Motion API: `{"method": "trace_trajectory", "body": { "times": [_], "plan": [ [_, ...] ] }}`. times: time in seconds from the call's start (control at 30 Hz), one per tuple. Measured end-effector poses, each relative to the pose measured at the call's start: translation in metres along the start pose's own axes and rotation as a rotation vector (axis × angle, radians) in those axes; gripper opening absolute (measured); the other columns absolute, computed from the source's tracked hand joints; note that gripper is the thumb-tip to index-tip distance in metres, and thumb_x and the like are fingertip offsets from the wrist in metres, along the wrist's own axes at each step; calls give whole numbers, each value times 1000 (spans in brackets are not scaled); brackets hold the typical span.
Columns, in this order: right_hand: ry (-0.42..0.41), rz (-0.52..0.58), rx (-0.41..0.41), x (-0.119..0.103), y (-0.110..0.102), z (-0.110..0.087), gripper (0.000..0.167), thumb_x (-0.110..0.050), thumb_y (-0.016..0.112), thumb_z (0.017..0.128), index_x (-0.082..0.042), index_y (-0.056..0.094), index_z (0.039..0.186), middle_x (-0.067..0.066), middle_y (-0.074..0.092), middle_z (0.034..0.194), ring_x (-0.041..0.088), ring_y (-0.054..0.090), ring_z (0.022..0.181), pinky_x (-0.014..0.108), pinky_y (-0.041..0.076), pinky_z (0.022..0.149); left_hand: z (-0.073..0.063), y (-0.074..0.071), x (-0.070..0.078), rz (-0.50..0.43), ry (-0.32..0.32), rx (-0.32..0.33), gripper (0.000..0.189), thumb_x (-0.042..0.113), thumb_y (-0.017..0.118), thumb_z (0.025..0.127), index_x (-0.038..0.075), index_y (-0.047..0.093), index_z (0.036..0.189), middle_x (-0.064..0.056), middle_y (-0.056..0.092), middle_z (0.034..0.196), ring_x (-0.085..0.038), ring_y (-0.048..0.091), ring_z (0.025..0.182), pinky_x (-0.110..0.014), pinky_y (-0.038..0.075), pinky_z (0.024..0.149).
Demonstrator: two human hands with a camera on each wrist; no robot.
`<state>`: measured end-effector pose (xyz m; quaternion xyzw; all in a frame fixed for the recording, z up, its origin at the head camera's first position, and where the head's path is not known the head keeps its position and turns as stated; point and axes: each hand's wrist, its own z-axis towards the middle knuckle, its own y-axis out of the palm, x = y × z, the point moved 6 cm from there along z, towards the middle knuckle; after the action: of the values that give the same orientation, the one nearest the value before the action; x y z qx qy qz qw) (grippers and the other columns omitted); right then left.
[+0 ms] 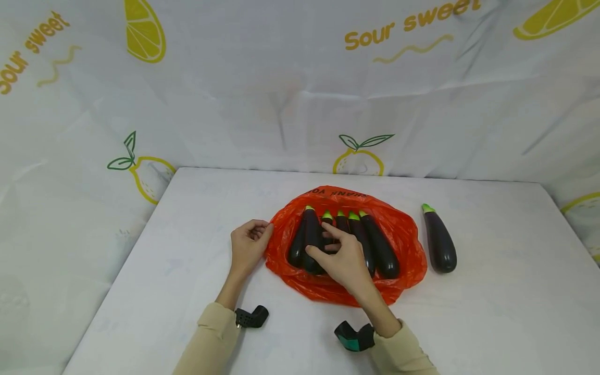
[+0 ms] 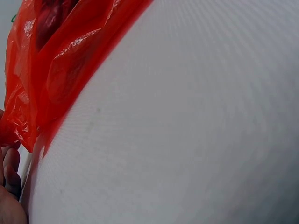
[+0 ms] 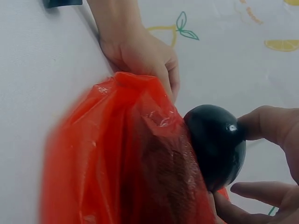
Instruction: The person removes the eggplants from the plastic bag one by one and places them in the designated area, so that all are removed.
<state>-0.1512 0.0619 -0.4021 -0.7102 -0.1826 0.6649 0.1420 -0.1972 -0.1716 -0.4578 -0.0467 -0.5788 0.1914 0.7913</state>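
Note:
A red plastic bag (image 1: 407, 260) lies spread on the table with its mouth open upward. Several dark eggplants (image 1: 382, 247) with green caps lie side by side in it. At the bag's left edge, my left hand (image 1: 247, 247) pinches the rim between thumb and fingers. My right hand (image 1: 346, 259) reaches over the bag, thumb and fingers around one eggplant (image 1: 312, 237) near the left of the group. In the right wrist view, that eggplant's rounded end (image 3: 215, 144) shows between thumb and fingers, thumb touching it. The left wrist view shows mostly table, with the bag's edge (image 2: 70, 70).
One more eggplant (image 1: 439, 242) lies on the white table (image 1: 506, 291), right of the bag. Behind the table hangs a white cloth (image 1: 225, 104) printed with lemons and lettering. Black devices are strapped on the left wrist (image 1: 252, 316) and the right wrist (image 1: 354, 337).

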Motion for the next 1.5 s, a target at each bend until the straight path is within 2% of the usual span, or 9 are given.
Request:
{"method": "trace_trajectory", "body": {
  "times": [0.17,0.4,0.6,0.73,0.87,1.1,1.33,1.5],
  "plan": [
    [14,-15,-15,-1,-6,-1,61,-21,79,86,-8,60,142,16,71,123,29,70,99,39,62,81,0,0,0,-13,9,3,9,8,74,91,-1,75,89,-15,67,72,-5,53,64,-13,44,59],
    [-15,-38,-13,-4,-20,-4,52,-15,78,84,-9,67,135,18,67,129,28,68,98,34,62,72,1,0,-2,-10,1,-2,9,8,74,91,0,75,88,-14,67,73,-6,53,64,-13,44,60],
    [-58,-113,13,-4,-37,-8,52,-12,76,84,-6,67,134,20,66,130,31,67,98,36,62,74,1,0,-1,-19,16,-5,10,10,74,92,0,75,89,-14,67,73,-6,53,64,-13,44,60],
    [-53,-160,34,-2,-49,-11,52,-12,75,85,-6,66,135,21,67,128,33,66,99,39,62,76,1,0,-2,-27,17,-4,10,9,74,91,0,75,89,-15,67,73,-6,53,64,-13,44,60],
    [-31,-213,41,0,-58,-13,52,-14,74,84,-4,66,135,24,66,126,32,64,97,37,61,72,1,0,-2,-17,20,2,10,9,74,91,0,75,88,-14,67,72,-6,54,63,-13,44,60],
    [-35,-293,20,5,-58,-14,55,-16,73,84,1,64,135,27,63,128,34,63,100,44,61,79,1,0,-2,-11,4,-2,9,9,74,91,0,75,88,-14,67,72,-7,53,64,-13,44,60],
    [-67,-313,26,8,-57,-15,58,-23,80,87,1,62,137,28,61,129,39,65,104,50,61,84,0,0,-3,-8,-3,2,9,9,74,91,0,75,88,-14,67,73,-7,54,64,-13,44,60],
    [-45,-322,35,10,-58,-15,62,-27,80,86,-1,59,139,26,63,125,36,65,100,49,60,83,1,1,-3,-14,2,1,10,8,74,91,-1,75,88,-15,67,73,-6,53,64,-13,44,60]
  ]
}}
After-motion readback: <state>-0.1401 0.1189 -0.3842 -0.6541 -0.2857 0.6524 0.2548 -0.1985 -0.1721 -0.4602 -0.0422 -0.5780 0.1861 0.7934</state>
